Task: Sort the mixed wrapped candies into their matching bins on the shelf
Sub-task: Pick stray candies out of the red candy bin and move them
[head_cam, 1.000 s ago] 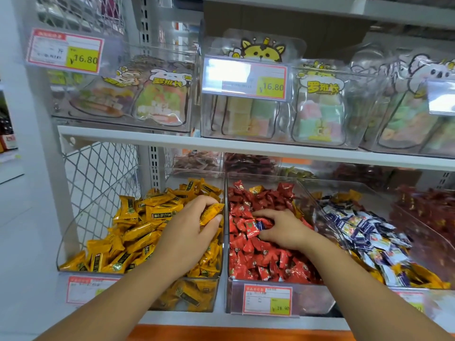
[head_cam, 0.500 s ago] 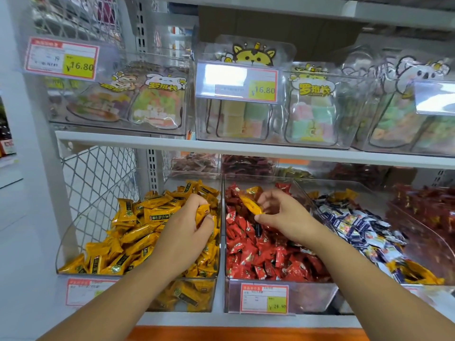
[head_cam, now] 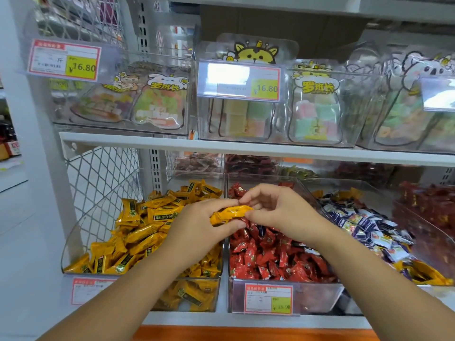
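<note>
In the head view, my left grip (head_cam: 204,225) and my right grip (head_cam: 283,212) meet in the middle, sharing one oblong yellow foil-wrapped candy (head_cam: 231,213). The left grip has its fingers curled round the candy's left part, thumb beneath. The right grip pinches the other end between thumb and fingertips, its remaining fingers loosely arched. The candy lies roughly level above the left edge of the clear plastic bin of red candies (head_cam: 310,300), just beside the clear plastic bin of yellow candies (head_cam: 81,232) where I judge it belongs (its wrapper looks like that heap's). To do this handover well, I think the right grip should let go only once the left has the candy firmly. Then the left should carry it a little leftward across the bin walls and release it low over the yellow heap, so it cannot bounce back among the red ones. Both forearms reach up from the bottom of the frame and converge, wrists nearly straight, the left palm turned rightward, the back of the right facing me.
</note>
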Tool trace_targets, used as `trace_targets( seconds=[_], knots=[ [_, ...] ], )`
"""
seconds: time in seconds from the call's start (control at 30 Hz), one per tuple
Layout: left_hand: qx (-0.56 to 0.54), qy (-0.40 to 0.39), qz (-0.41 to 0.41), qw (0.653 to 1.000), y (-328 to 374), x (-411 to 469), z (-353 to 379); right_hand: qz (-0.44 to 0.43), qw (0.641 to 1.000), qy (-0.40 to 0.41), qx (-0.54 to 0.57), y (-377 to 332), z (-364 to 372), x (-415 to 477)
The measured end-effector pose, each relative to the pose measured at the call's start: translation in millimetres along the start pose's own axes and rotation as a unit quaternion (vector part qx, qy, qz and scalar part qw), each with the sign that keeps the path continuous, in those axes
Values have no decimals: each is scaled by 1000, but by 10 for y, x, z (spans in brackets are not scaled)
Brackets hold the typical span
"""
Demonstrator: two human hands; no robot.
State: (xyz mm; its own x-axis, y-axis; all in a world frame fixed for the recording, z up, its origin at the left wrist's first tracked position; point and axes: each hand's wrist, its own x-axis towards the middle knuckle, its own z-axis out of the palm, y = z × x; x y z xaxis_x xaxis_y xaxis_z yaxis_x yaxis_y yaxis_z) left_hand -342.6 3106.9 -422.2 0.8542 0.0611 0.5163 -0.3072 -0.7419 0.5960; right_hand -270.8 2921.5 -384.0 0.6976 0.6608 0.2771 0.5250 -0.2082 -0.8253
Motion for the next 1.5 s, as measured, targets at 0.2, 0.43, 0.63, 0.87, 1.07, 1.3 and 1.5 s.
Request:
trace_targets(
  seconds=[0.2,0.43,0.63,0.87,1.07,1.3,1.5],
  knots=[
    [41,69,-52,995,-153,-24,-116,59,987,75,-129,271,-72,162],
    [26,106,-70,992,-247,-141,-114,86,921,-64,-374,619,209,277],
    [26,126,-89,988,-297,-126,-108,195,876,-161,-412,470,-17,286],
    [46,147,-53,987,-299,-135,-98,122,920,129,-349,476,-83,509],
    [25,140,-56,988,-300,-133,-99,186,894,77,-401,804,-96,887],
    [54,114,-54,991,-263,-127,-117,203,878,82,-425,870,-18,863],
    [34,120,-77,989,-137,-96,-95,146,963,148,-172,609,-94,386]
  ],
)
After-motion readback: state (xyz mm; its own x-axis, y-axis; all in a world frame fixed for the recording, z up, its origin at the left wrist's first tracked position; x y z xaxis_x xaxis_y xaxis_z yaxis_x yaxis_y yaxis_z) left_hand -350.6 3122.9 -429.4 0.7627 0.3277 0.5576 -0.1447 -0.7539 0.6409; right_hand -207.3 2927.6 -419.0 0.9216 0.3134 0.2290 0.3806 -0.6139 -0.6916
